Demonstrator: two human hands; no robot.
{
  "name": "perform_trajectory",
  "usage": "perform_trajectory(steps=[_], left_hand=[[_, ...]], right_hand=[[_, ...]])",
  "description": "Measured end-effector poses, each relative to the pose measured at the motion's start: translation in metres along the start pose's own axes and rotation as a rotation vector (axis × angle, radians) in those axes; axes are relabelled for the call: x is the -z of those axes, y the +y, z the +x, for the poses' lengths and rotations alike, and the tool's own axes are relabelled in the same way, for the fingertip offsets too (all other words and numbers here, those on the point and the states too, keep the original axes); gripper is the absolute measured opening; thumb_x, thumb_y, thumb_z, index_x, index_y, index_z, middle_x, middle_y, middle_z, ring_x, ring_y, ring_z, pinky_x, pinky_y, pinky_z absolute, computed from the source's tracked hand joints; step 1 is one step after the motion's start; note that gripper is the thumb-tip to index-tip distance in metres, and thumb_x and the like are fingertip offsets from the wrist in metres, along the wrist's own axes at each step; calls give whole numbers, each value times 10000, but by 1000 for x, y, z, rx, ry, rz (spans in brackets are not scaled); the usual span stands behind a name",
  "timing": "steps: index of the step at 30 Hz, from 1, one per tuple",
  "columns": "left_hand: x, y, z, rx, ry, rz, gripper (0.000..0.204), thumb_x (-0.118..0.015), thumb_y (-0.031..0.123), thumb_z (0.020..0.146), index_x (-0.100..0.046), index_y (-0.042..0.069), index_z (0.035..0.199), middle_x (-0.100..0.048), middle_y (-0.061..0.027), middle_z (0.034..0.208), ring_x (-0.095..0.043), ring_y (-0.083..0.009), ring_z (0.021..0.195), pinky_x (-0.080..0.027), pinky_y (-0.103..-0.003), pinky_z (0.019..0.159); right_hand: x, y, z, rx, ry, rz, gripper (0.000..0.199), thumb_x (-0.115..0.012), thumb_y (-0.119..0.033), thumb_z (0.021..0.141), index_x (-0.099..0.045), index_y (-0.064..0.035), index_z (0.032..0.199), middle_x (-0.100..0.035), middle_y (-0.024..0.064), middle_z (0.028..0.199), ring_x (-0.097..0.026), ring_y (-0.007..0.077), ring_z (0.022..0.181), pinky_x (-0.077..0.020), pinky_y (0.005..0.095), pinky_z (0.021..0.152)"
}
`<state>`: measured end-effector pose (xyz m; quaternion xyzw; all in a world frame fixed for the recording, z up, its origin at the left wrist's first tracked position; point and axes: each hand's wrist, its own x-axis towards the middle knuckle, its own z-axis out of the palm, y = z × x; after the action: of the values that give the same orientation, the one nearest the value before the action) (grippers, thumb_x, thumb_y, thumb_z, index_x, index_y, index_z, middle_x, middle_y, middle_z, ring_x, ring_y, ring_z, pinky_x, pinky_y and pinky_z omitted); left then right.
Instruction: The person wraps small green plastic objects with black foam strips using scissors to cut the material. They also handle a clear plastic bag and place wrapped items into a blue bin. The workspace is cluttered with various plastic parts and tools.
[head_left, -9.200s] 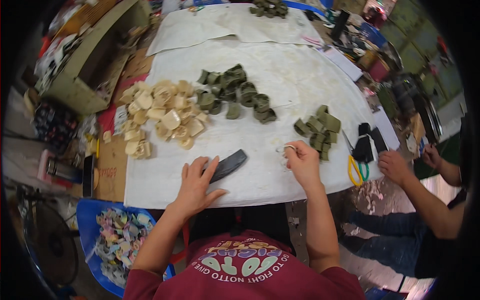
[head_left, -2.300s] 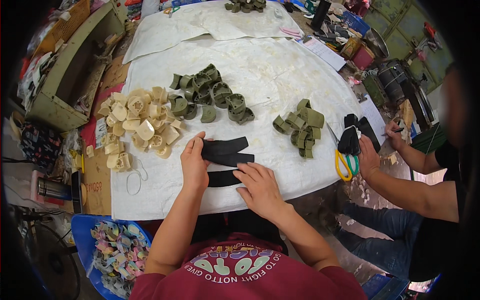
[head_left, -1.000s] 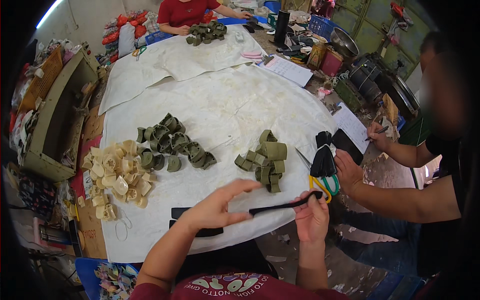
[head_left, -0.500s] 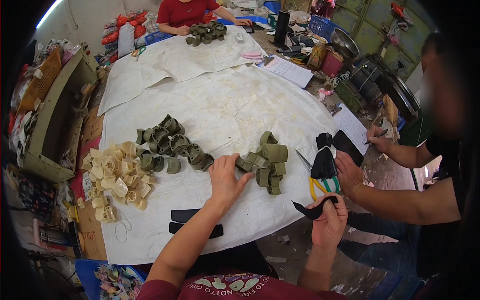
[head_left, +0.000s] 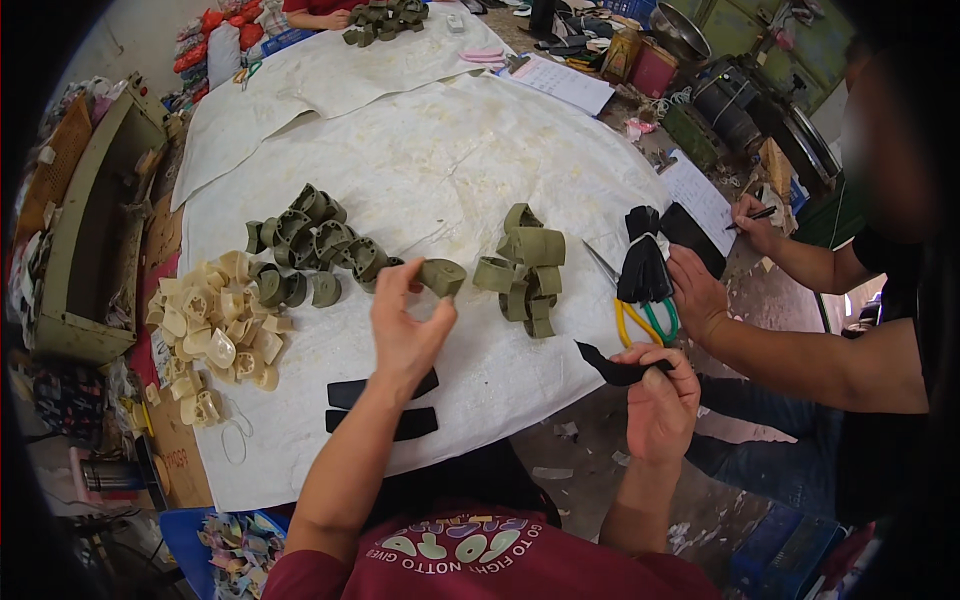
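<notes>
My left hand (head_left: pixel 405 320) pinches an olive-green heel-shaped piece (head_left: pixel 442 277) between thumb and fingers, just over the white sheet. My right hand (head_left: pixel 660 400) grips a curved black strip (head_left: pixel 610 371) off the table's near right edge; one pointed end sticks out leftward. A cluster of dark green hollow pieces (head_left: pixel 320 240) lies left of my left hand. On its right is a smaller group of olive-green curved pieces (head_left: pixel 535 250), some stacked. Two flat black strips (head_left: pixel 385 424) rest on the sheet beside my left forearm.
Cream hollow pieces (head_left: pixel 215 325) are heaped at the left. Scissors (head_left: pixel 640 320) with yellow and green handles lie at the right, by a tied black bundle (head_left: pixel 645 265). A co-worker there writes on a paper (head_left: pixel 697 200); their other hand (head_left: pixel 695 295) is beside the bundle.
My left hand has lifted the olive-green piece, which now stands apart from the right-hand group. The right hand still holds the black strip. The whole view has shifted a little.
</notes>
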<state>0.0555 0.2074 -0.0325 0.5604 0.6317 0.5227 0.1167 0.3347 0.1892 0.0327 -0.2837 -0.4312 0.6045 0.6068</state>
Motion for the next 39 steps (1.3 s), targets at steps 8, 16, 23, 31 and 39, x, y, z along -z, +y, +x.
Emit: perform_trajectory(steps=[8, 16, 23, 31, 39], left_hand=[[73, 3, -12, -254, -501, 458, 716, -492, -103, 601, -486, 32, 1304, -523, -177, 1205, -462, -363, 1182, -347, -454, 1022], [78, -11, -42, 1, -116, 231, 672, -728, 99, 677, -494, 66, 1305, -494, -184, 1283, -463, -350, 1200, -365, -433, 1019], [70, -30, -49, 95, -80, 134, 493, -727, 69, 734, -574, 29, 1201, -578, -131, 1162, -520, -238, 1146, -389, -345, 999], [93, 14, -48, 329, -115, -726, 397, -605, -23, 808, -600, -11, 1204, -539, -72, 1222, -502, -179, 1174, -386, -301, 1008], [114, 41, -85, 577, -158, -857, 495, -466, 356, 1002, -480, 6, 1351, -629, -88, 1133, -569, -144, 1060, -424, -294, 959]], right_hand=[[-7, -2, -5, -81, 15, -127, 157, -560, -61, 898, -568, 57, 1002, -625, 151, 853, -621, 225, 824, -500, 379, 861], [-12, -5, -14, -44, -22, -199, 207, -630, -40, 866, -613, 64, 1044, -665, 131, 860, -630, 176, 793, -482, 291, 772], [-32, -6, -12, -156, -68, -253, 184, -612, -54, 870, -610, 55, 1019, -643, 123, 861, -618, 190, 825, -485, 331, 825], [-75, 2, 10, -177, -482, -606, 219, -601, 36, 821, -673, 8, 1027, -672, 89, 952, -590, 141, 890, -451, 256, 803], [-145, 33, -7, -224, -753, -649, 445, -618, -42, 832, -562, -55, 1274, -659, 139, 935, -593, 226, 842, -465, 337, 748]])
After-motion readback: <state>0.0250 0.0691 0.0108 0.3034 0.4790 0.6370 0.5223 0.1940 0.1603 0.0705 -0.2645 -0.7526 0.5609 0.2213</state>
